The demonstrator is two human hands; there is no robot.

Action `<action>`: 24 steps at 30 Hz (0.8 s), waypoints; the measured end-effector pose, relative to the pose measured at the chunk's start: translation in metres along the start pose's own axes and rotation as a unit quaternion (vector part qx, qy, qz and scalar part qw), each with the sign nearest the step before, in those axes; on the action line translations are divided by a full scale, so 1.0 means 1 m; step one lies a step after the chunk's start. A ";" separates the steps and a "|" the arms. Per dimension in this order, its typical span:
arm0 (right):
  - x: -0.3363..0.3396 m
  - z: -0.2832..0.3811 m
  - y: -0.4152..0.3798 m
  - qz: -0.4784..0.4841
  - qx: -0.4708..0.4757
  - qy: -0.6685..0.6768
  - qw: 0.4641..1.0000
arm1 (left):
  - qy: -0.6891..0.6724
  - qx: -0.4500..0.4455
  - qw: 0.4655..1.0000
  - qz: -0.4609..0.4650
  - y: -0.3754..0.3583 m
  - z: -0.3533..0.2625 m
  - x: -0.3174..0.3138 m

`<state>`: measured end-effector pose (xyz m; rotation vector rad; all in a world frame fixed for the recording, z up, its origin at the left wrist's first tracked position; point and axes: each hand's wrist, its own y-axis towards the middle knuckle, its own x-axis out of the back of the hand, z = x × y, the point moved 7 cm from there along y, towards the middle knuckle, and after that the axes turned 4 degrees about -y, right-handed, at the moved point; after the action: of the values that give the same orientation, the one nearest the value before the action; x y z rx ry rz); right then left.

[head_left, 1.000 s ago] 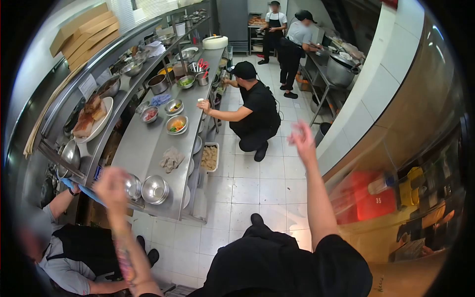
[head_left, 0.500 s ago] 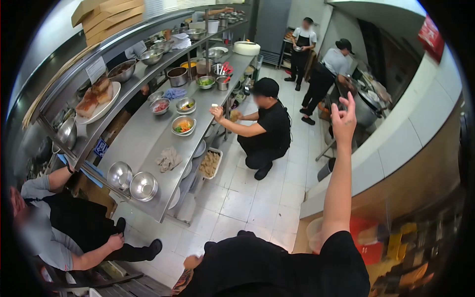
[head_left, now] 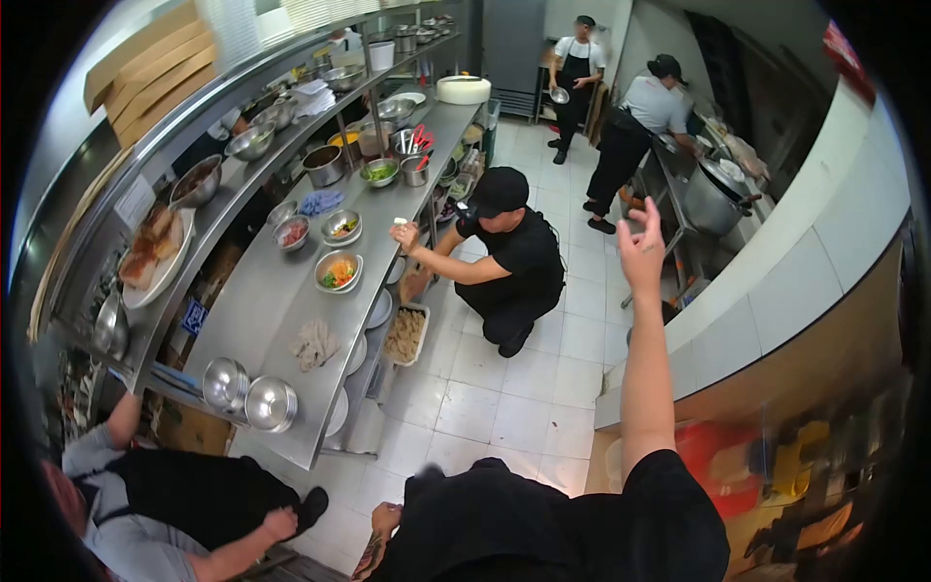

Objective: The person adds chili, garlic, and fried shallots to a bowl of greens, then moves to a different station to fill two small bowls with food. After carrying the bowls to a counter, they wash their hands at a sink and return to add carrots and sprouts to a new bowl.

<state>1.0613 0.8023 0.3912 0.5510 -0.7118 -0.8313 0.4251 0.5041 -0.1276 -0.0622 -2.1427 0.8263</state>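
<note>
My right hand (head_left: 641,254) is raised at the end of my stretched arm, over the floor on the right side. Its fingers are apart and nothing is in them. Low in the view, my left hand (head_left: 386,518) is beside my black shirt, fingers curled; whatever it holds is hidden. The steel counter (head_left: 254,281) lies to the left of both hands. On it are a crumpled cloth (head_left: 314,345), steel bowls (head_left: 271,404) and a bowl of cut vegetables (head_left: 338,273).
A person in black (head_left: 501,254) crouches beside the counter, holding something small and white. Another person (head_left: 184,504) is at lower left. Two more people stand at the back, one by a large pot (head_left: 716,199). A tiled ledge (head_left: 776,301) runs along the right.
The view has shifted, so the counter appears farther left. My raised right hand appears lower and more to the left. The standing person at the back now holds a bowl lower.
</note>
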 end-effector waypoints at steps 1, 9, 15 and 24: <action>-0.008 -0.010 -0.010 0.013 -0.020 0.016 1.000 | -0.016 -0.018 1.000 -0.005 0.005 -0.018 0.010; -0.119 -0.050 -0.119 0.211 -0.229 0.229 0.922 | -0.034 -0.293 0.955 0.011 0.093 -0.181 0.063; -0.231 -0.019 0.024 0.205 -0.289 0.600 0.717 | -0.206 -0.583 0.786 0.017 0.083 -0.580 0.204; -0.348 0.042 -0.082 0.293 -0.437 0.484 0.699 | -0.392 -0.354 0.849 0.025 0.145 -0.655 0.287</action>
<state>0.8274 1.0315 0.2416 -0.1736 0.5203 -0.1091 0.6696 1.0591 0.2782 -0.1828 -3.1420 -0.0079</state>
